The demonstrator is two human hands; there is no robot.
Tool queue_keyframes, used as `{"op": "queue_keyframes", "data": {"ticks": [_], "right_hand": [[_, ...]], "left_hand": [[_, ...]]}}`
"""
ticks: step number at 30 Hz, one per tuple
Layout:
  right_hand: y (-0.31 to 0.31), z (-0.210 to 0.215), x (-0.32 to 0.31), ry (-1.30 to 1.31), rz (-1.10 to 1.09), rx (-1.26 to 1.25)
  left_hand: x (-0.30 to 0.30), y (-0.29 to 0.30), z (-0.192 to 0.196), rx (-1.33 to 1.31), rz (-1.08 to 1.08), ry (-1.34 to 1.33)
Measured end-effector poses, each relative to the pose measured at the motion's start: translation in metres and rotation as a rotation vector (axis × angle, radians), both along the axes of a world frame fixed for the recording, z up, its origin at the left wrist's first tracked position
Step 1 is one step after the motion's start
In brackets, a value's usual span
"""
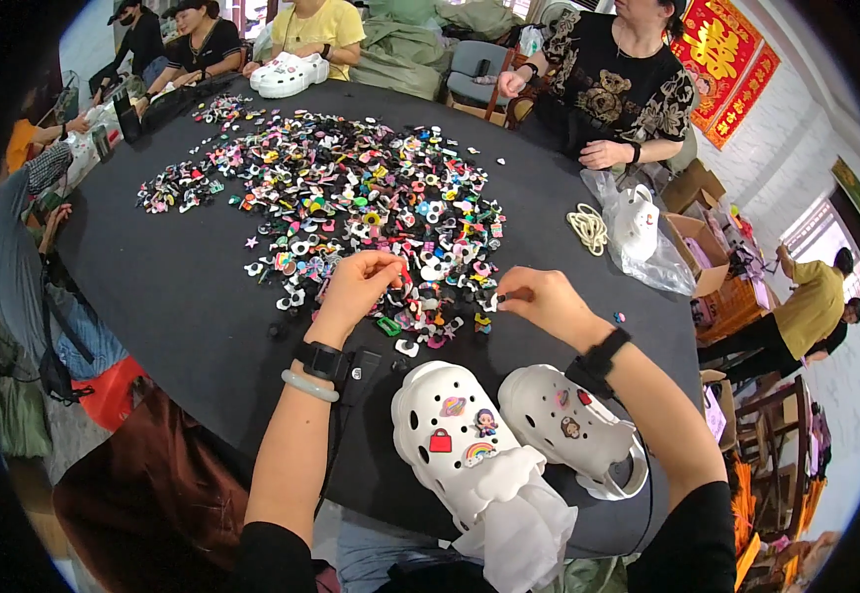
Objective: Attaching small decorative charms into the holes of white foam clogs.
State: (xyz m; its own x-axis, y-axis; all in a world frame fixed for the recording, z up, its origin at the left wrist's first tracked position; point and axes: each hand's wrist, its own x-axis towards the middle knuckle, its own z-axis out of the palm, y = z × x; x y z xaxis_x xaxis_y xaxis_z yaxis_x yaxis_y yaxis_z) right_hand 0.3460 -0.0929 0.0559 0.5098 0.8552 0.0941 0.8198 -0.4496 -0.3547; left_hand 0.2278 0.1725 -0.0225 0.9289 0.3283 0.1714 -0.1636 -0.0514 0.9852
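Note:
My left hand [359, 284] is over the near edge of a large heap of colourful shoe charms [371, 198], its thumb and fingers pinched together. A bit of red shows at its fingertips; I cannot tell whether it is held. To the right of the heap, my right hand [541, 304] pinches a small dark and white shoe charm. Below my hands lies a white clog [420, 403] with a planet, a doll figure, a red bag and a rainbow on it, white wrapping at its heel. A second white clog [539, 395], partly behind my right forearm, bears a few charms.
The dark round table [173, 316] holds a coil of cream cord [587, 229], a white clog in a clear plastic bag [638, 225] and, at the far side, a pair of white clogs [290, 75]. Several people sit around it. Cardboard boxes [699, 247] stand at the right.

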Motion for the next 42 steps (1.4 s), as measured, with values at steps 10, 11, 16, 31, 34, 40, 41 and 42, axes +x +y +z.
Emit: {"op": "queue_keyframes", "data": {"ticks": [10,11,16,31,34,40,41,42], "right_hand": [[-0.06,0.07,-0.049,1.205,0.101,0.493],[-0.064,0.073,-0.053,1.24,0.1,0.505],[-0.086,0.072,-0.059,1.298,0.074,0.518],[-0.14,0.066,-0.068,1.258,-0.234,0.476],[-0.149,0.061,-0.068,0.997,-0.188,0.187],[-0.157,0.051,-0.073,0.975,-0.136,0.127],[-0.158,0.049,-0.073,0.992,-0.163,0.124],[-0.159,0.048,-0.073,0.991,-0.164,0.125]], "left_hand": [[-0.001,-0.006,-0.005,0.041,0.019,-0.018],[-0.001,-0.005,-0.007,0.044,0.014,-0.027],[0.0,-0.004,-0.008,0.059,0.005,-0.014],[0.003,-0.003,-0.008,0.118,0.007,0.071],[0.0,-0.004,-0.008,0.097,0.004,0.065],[-0.001,-0.004,-0.005,0.101,-0.026,0.052],[-0.001,-0.003,-0.006,0.096,-0.031,0.054],[0.0,-0.003,-0.006,0.096,-0.032,0.053]]}}
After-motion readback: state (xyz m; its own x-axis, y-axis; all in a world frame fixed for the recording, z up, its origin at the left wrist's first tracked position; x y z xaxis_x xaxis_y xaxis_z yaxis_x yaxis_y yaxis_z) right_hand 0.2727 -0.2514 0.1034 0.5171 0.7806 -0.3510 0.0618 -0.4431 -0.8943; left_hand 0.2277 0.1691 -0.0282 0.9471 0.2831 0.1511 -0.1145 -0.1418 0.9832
